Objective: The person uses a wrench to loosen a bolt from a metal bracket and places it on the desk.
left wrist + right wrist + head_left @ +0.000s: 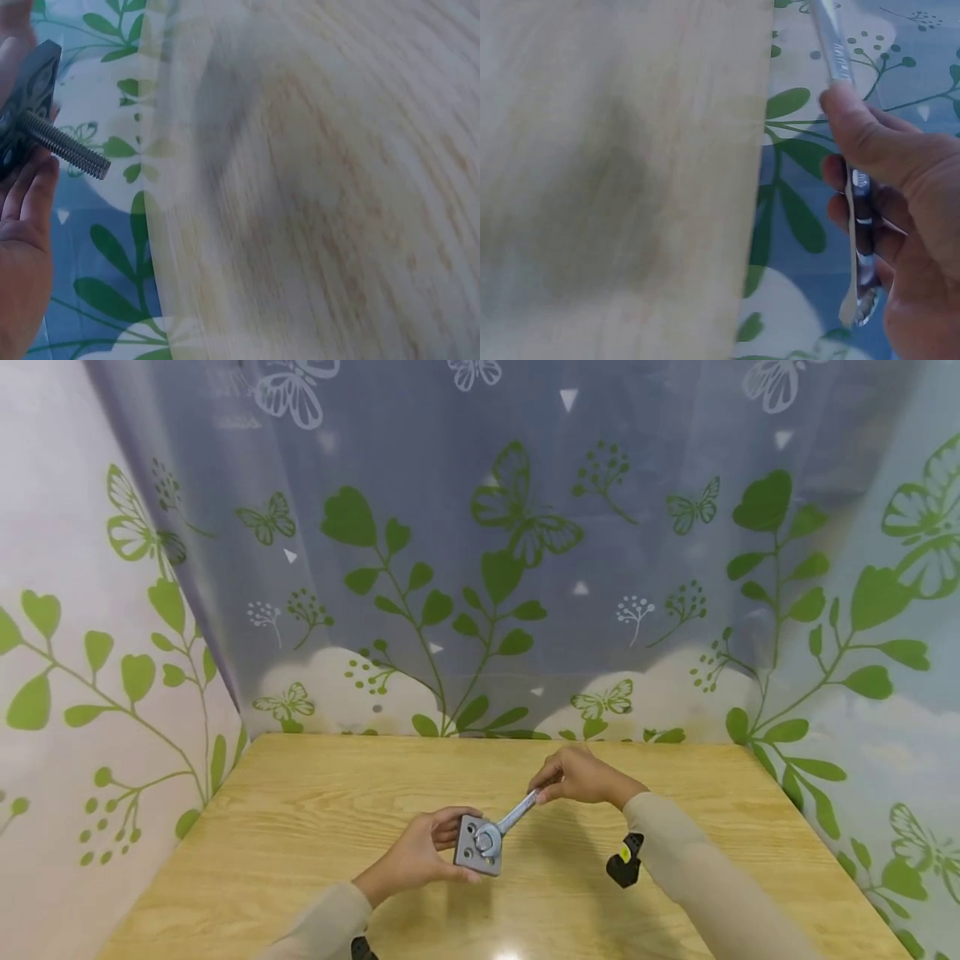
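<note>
My left hand (418, 858) holds a grey square plate (477, 863) with holes by its edges, above the table. A bolt (484, 841) goes through the plate; in the left wrist view its threaded shank (69, 148) sticks out from the back. The open end of a silver combination wrench (517, 814) sits around the bolt head. My right hand (588, 777) grips the wrench at its other end, thumb pressed along the handle. Below that hand, the wrench's toothed ring end (865, 304) shows in the right wrist view.
The wooden table (315, 793) stretches beneath both hands. A patterned curtain (420, 652) with leaves and butterflies hangs behind it and at both sides. A black wrist device (624, 862) is strapped at the right sleeve.
</note>
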The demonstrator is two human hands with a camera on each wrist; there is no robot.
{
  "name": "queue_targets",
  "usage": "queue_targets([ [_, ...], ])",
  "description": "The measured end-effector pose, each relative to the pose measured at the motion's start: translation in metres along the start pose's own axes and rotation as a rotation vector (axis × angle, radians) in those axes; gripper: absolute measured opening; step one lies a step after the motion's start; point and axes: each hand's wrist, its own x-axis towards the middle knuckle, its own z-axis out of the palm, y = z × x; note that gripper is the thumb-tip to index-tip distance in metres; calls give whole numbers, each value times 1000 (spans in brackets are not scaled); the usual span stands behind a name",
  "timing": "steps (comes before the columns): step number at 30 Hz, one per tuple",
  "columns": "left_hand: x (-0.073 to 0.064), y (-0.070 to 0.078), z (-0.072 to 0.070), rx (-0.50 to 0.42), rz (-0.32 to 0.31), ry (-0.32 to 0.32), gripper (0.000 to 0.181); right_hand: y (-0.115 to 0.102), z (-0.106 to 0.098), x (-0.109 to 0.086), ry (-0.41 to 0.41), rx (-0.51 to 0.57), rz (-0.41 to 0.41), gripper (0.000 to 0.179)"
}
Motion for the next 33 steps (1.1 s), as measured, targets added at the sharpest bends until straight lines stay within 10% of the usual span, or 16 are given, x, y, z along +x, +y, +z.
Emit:
queue_targets([
  [21, 6, -1, 16, 15, 9, -217, 72, -58, -34, 50, -272, -442, -12, 5],
  [33, -1, -14, -3, -18, -46, -102, 77, 2, -33, 2, -92, -204, 38, 16],
])
